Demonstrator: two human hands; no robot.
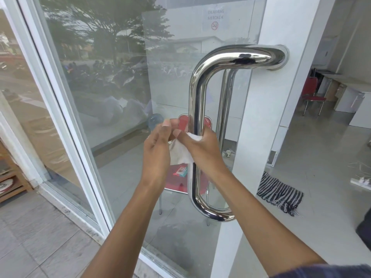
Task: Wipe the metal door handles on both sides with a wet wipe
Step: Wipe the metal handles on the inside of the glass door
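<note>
Right hand (202,145) fingers grip wet wipe (180,153) on handle (197,101) | left hand (158,143) pinches wipe's edge

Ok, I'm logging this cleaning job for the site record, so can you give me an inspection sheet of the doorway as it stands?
Surface: glass door in a white frame, full of reflections.
Job's things: near metal handle, polished; the far-side handle shows through the glass. White wet wipe lies against the near handle's bar.
Clutter: striped cloth on the floor inside; red chair further in.
Grippers: right hand holds the wipe round the bar; left hand pinches the wipe's loose end.
Cables: power strip on the floor at the right edge.
Surroundings: no-smoking sign on the glass; tiled floor outside.
</note>
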